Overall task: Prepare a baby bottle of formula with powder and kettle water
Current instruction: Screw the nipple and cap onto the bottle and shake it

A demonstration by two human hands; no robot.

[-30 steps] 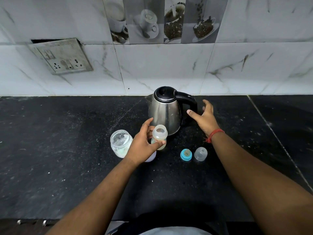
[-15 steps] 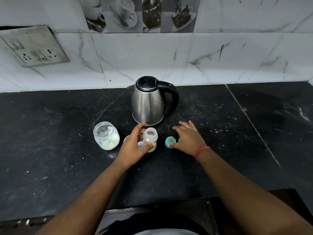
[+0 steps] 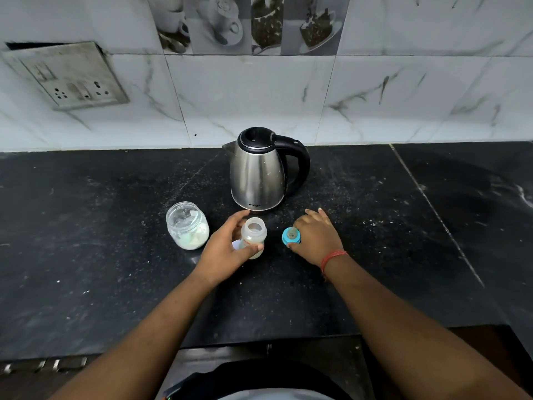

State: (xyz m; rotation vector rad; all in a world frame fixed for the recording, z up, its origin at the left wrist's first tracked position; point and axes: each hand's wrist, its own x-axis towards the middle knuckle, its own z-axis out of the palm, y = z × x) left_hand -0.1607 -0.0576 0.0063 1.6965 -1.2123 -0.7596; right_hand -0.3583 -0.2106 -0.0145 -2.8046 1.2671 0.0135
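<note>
**Open bottle steadied, teat ring under the other hand**

One steel kettle (image 3: pixel 257 176) stands upright on the black counter (image 3: pixel 86 241), at twelve o'clock from the hands, its black handle turned to three o'clock and its spout to nine. A short word is printed low on its body near the base; the letters are too small to read with certainty. No other writing can be made out on the things in view.

One baby bottle (image 3: pixel 253 236) stands uncapped just in front of the kettle, with a pale layer at its bottom. The left hand (image 3: pixel 223 249) holds it, thumb and fingers curled around its body. One clear jar (image 3: pixel 187 225) with whitish powder sits open at nine o'clock from the bottle, just beside the left hand and not touching it.

One blue teat ring (image 3: pixel 291 235) lies on the counter at three o'clock from the bottle. The right hand (image 3: pixel 315 236) rests over it with fingers bent, thumb and fingertips at its edge; whether they pinch it cannot be told. A red thread (image 3: pixel 333 258) circles that wrist.

On the marble-patterned wall, one switch plate (image 3: pixel 67 77) with two sockets sits at ten o'clock, and four coffee-cup picture tiles (image 3: pixel 248 24) run along the top.
</note>
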